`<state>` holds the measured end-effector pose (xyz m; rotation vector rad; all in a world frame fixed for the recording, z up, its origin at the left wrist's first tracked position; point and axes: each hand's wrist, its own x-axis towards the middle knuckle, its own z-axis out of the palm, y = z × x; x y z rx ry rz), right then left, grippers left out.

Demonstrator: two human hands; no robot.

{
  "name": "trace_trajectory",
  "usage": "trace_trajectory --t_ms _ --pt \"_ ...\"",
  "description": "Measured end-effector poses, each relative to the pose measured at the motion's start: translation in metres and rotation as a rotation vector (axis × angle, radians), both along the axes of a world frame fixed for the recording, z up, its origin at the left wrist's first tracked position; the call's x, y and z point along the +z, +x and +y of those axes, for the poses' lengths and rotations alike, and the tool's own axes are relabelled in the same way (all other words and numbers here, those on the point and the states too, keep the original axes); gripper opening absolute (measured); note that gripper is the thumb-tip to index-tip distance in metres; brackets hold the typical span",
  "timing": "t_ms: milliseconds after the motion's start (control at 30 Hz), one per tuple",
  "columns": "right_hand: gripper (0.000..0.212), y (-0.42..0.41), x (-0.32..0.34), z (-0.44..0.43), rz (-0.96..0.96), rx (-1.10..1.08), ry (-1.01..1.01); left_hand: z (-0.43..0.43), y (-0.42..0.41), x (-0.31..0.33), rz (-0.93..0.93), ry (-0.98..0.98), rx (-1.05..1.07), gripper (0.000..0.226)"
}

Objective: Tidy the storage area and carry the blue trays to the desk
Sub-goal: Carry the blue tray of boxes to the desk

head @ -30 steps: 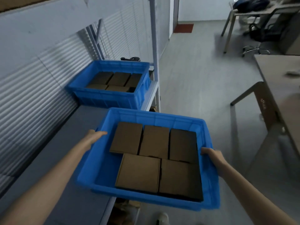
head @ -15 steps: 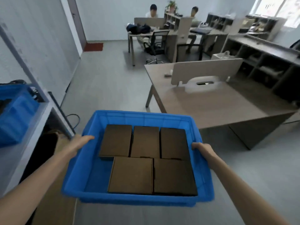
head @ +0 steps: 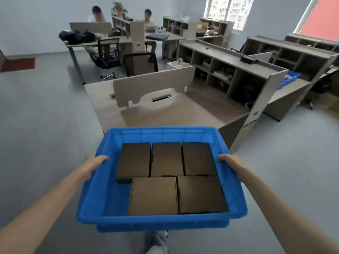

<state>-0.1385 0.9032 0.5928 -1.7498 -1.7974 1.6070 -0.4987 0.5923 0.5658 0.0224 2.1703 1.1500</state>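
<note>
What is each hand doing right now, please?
Left hand: closed on the blue tray rim.
Right hand: closed on the opposite rim.

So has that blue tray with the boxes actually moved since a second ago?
Yes. The blue tray, held in the left hand and right hand, has left the shelf beside the other tray and now faces the desk across the floor.

Only one view is given, taken from a wide-angle camera worn on the head of the person. It is directed forward and down. The blue tray (head: pixel 161 221) is seen very near, low in the picture, from above. The counter (head: pixel 183 112) is seen just beyond it, and the far room is seen smaller behind, bent at the edges.
</note>
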Motion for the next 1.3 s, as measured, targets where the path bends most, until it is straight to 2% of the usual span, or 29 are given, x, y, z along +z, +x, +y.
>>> trace_trajectory --t_ms 100,233,500,600,667,800,967,1000,1133,1300 --pt "0.052 -0.012 -0.018 0.071 -0.022 -0.029 -0.016 0.081 -0.025 -0.014 0.003 0.014 -0.019 0.047" --pt "0.054 -0.044 -0.028 0.173 -0.062 -0.066 -0.019 0.19 -0.061 -0.029 -0.003 0.017 -0.039 0.063" --pt "0.032 -0.111 -0.016 0.367 -0.107 -0.064 0.01 0.379 -0.119 -0.029 -0.037 -0.009 -0.021 0.057" --pt "0.036 -0.131 -0.02 0.443 -0.101 -0.044 0.003 0.439 -0.127 -0.031 -0.039 -0.011 0.011 0.052" --pt "0.043 -0.146 -0.028 0.494 -0.098 0.007 -0.01 0.476 -0.129 -0.037 -0.04 -0.015 0.056 0.057" --pt "0.041 -0.181 -0.052 0.602 -0.105 0.116 -0.044 0.547 -0.126 -0.062 -0.022 -0.046 0.176 0.068" --pt "0.048 -0.215 -0.074 0.719 -0.116 0.276 -0.065 0.619 -0.092 -0.086 -0.009 -0.127 0.361 0.044" --pt "0.046 -0.223 -0.075 0.743 -0.117 0.308 -0.069 0.633 -0.084 -0.088 -0.025 -0.142 0.387 0.045" --pt "0.036 -0.255 -0.074 0.817 -0.129 0.391 -0.073 0.681 -0.071 -0.102 -0.077 -0.141 0.506 0.073" --pt "0.046 -0.286 -0.101 0.889 -0.164 0.436 -0.075 0.753 -0.078 -0.108 -0.056 -0.182 0.579 0.065"
